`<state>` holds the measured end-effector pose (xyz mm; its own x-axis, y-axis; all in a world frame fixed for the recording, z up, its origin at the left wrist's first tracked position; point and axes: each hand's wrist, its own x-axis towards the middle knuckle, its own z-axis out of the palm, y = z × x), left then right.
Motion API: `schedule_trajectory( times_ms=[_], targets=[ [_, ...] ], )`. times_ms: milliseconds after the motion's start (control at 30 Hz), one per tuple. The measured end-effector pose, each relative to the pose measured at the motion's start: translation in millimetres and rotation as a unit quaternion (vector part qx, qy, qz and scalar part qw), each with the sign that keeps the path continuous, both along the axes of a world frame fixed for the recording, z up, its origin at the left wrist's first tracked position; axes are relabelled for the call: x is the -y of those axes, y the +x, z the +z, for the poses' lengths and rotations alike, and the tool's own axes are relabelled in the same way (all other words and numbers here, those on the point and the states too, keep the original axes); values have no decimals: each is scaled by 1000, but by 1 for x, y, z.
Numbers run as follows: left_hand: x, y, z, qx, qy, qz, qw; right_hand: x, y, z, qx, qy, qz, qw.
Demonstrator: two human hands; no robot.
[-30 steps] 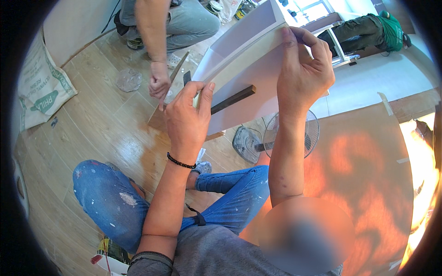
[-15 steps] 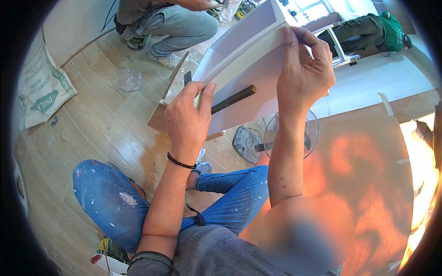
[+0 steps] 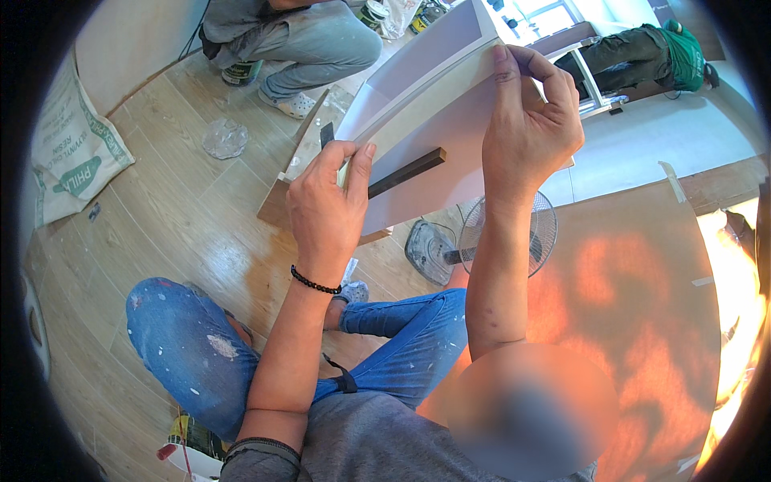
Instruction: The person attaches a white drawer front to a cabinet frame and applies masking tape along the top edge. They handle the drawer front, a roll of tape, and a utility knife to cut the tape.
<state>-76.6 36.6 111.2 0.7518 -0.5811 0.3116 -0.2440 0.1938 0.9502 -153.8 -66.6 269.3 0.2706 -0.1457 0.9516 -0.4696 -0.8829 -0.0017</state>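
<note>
A pale strip (image 3: 438, 95) is being pinched by the fingers of the left hand (image 3: 328, 197) and right hand (image 3: 534, 128), seemingly being held straight along the white box (image 3: 466, 124).

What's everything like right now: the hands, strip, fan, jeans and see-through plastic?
Left hand: pinching the pale strip.
Right hand: pinching it higher up.
Pale strip: running between both hands.
Fan: can't tell if it's spinning.
Jeans: worn, spotted with pale marks.
Clear plastic: crumpled, on the floor.
</note>
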Motion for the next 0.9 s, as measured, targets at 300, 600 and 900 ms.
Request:
schedule_trajectory(
  times_ms=[300, 600, 900],
  targets=[
    [0, 0, 0, 3, 3, -1, 1000, 1, 1, -1, 5, -4, 3, 1000],
    [0, 0, 0, 3, -3, -4, 1000, -1, 1, -1, 10, 1, 1, 1000],
    [0, 1, -1, 12, -5, -3, 1000, 1, 1, -3, 9, 4, 5, 1000]
  ],
)
